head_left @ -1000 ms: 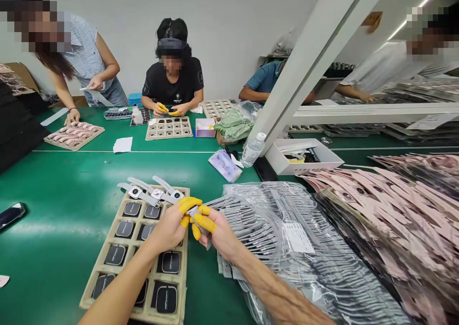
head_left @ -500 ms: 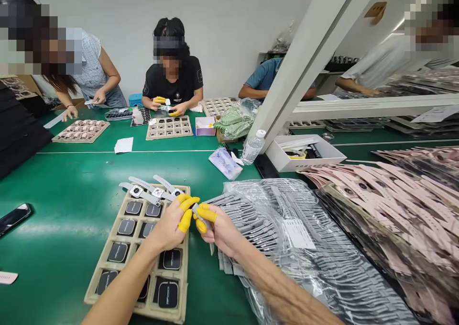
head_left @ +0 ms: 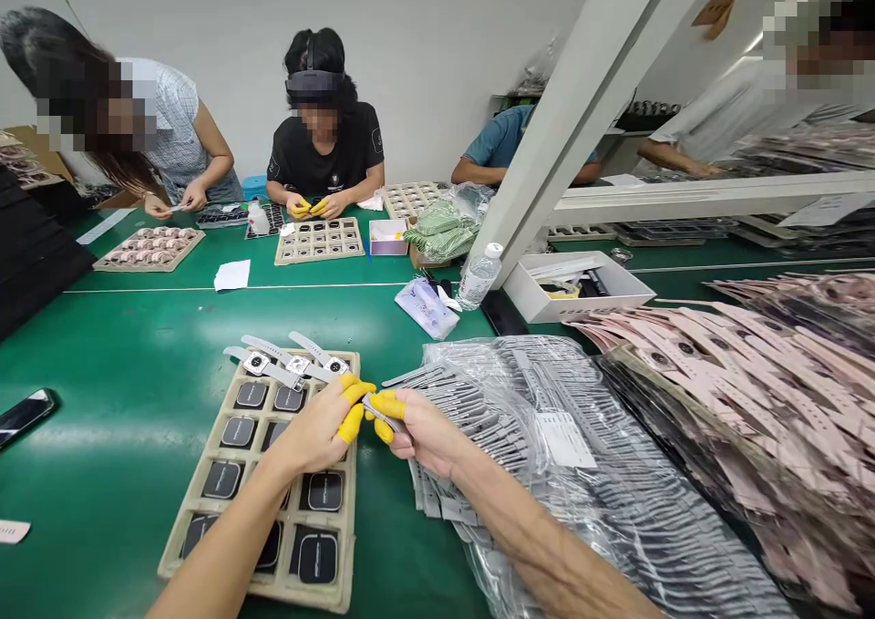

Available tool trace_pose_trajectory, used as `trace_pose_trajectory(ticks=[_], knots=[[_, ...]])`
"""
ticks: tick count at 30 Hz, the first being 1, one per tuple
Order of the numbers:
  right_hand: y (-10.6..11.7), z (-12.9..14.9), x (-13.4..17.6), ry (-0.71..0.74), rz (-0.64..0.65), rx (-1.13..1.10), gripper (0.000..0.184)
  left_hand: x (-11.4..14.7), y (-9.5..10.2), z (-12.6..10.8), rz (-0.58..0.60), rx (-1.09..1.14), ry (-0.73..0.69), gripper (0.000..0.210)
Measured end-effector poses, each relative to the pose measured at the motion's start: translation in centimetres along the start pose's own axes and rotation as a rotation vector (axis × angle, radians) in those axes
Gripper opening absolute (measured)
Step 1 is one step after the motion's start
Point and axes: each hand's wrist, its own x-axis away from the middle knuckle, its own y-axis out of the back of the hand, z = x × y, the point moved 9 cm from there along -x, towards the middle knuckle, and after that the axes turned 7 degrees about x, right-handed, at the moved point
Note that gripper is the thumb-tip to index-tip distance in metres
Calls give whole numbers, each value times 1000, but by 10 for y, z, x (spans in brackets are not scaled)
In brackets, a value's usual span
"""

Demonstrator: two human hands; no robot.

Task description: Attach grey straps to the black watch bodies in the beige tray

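Observation:
My left hand [head_left: 321, 429], with yellow finger cots on its fingertips, pinches a small watch case at the far right corner of the tray. The fingers hide most of that case. My right hand [head_left: 427, 432], also in yellow finger cots, grips a light grey watch strap [head_left: 380, 412], its end against the left fingertips. Whether strap and case are joined I cannot tell. Under my left forearm lies a beige tray [head_left: 350, 496] of square watch faces [head_left: 319, 557] in compartments. Three watches with pale grey straps [head_left: 298, 365] rest across its far end.
Grey straps in clear plastic [head_left: 547, 373] lie right of my hands, pink straps [head_left: 738, 373] beyond. A slanted white post [head_left: 567, 127] rises behind a water bottle [head_left: 479, 277], tissue pack [head_left: 427, 309] and white box [head_left: 581, 304]. A phone [head_left: 27, 417] lies left. Co-workers sit opposite.
My hands have drawn slightly closer together, and the dark case between them is now more covered. Across the table, one co-worker's hands have come together and another's have lowered toward a tray.

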Motion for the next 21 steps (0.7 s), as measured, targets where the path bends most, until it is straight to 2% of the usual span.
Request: trace_pose_trajectory(ticks=[4, 11, 17, 21], knots=[[-1, -1, 0, 16, -4, 7, 58, -1, -3, 1, 22, -21, 19, 43], [-5, 5, -1, 104, 16, 4, 55, 0, 5, 8, -58, 124, 22, 45], [-9, 10, 0, 124, 49, 16, 56, 6, 13, 5, -104, 40, -91, 46], [-11, 15, -5, 139, 100, 27, 55, 9, 15, 31, -132, 136, -30, 47]])
